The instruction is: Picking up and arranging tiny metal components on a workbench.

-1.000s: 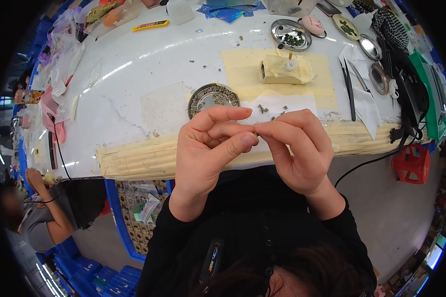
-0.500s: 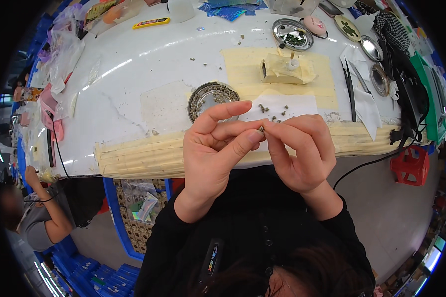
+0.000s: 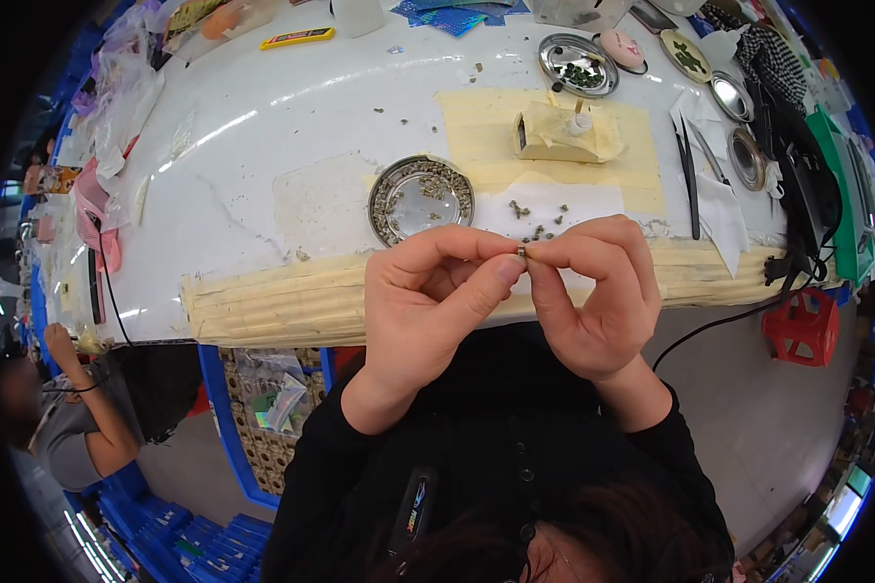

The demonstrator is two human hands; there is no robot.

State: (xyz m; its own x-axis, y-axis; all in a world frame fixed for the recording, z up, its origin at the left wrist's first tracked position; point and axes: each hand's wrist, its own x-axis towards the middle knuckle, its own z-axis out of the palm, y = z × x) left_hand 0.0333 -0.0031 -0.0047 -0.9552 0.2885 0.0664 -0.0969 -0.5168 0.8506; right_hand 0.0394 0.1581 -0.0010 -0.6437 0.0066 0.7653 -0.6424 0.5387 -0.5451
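Between the fingertips of both hands sits a tiny metallic piece, too small to name closely. My left hand pinches it from the left with thumb and index finger. From the other side my right hand grips it with thumb and index finger, the fingertips nearly meeting. Just beyond the hands, several similar small pieces lie scattered on a white sheet. A round metal dish with many small metallic pieces stands beyond my left hand.
Cream tape pads the table edge. A taped block stands beyond the sheet, with black tweezers to its right. Farther back is a metal dish of dark green pieces. At the left a co-worker's arm shows; a red stool stands right.
My left index finger has come down and curled in, uncovering more of the round dish. The tiny piece now shows more plainly between both hands' fingertips.
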